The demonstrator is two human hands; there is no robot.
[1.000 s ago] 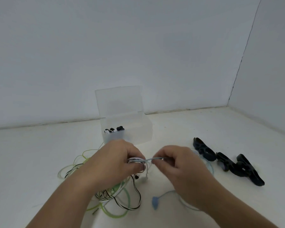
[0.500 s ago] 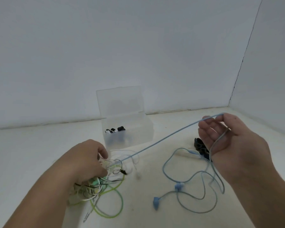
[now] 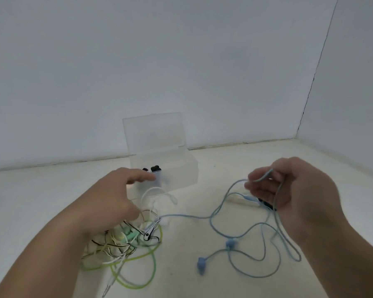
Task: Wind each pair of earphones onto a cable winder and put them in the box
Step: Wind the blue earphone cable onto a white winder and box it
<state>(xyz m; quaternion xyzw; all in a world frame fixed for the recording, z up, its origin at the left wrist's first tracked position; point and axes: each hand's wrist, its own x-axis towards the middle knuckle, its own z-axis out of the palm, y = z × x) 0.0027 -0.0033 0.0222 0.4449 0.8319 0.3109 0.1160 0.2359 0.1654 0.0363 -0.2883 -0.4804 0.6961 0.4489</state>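
Observation:
My right hand [image 3: 289, 196] is raised above the table at the right, its curled fingers holding a loop of the blue earphones' cable [image 3: 230, 244]. The rest of that cable lies in slack loops below, with both buds on the table. My left hand [image 3: 114, 201] rests on a tangle of green, white and black-striped earphones [image 3: 136, 239], fingers loosely extended toward the box and thumb touching the pile. The clear plastic box [image 3: 181, 171] stands behind with its lid up. A wound black pair [image 3: 153, 169] sits inside it. The black cable winders [image 3: 267, 205] are mostly hidden behind my right hand.
White walls close off the back and right side of the white tabletop [image 3: 41, 201]. A loose white earphone cable [image 3: 157, 194] arcs in front of the box. A jack plug [image 3: 106, 290] from the tangle points toward the near edge.
My right hand has dropped and come back toward the middle, so the taut blue cable now hangs slack. My left hand's fingers have loosened and stretched out over the tangle.

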